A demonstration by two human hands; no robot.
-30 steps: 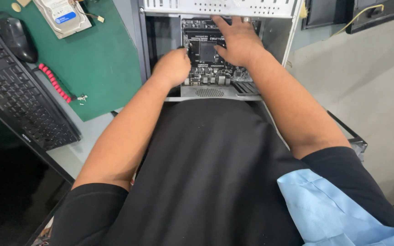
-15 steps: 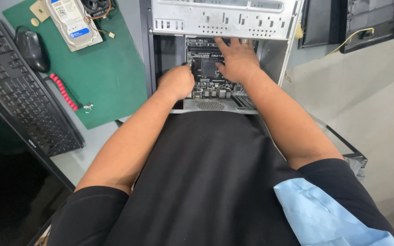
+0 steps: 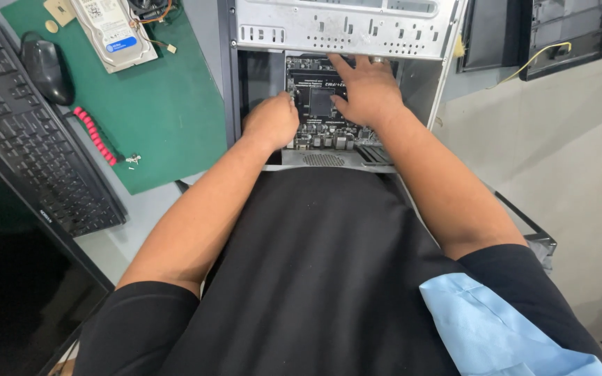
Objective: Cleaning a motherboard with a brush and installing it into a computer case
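While both bare hands reach into the open grey metal computer case [image 3: 343,31], the black motherboard [image 3: 318,104] lies inside it, under the perforated drive cage at the case's upper edge. The left hand [image 3: 271,122] is clenched into a loose fist at the board's left edge; whether its fingers pinch anything I cannot tell. The right hand [image 3: 364,94] lies flat on the board with fingers spread and released, holding nothing, covering the right side beside the square processor socket.

Left of the case, a green cutting mat [image 3: 155,104] lies on the pale grey counter [image 3: 141,216]. On the mat rest a silver hard drive [image 3: 113,31], a red ribbed cable [image 3: 94,134] and some small screws [image 3: 132,160]. A black computer mouse [image 3: 47,69] and a black keyboard [image 3: 29,160] sit further left, with a dark monitor screen [image 3: 8,292] at the counter's near corner. Right of the case stretches a bare pale concrete floor [image 3: 566,160], and black case panels [image 3: 545,35] lean at the top right.
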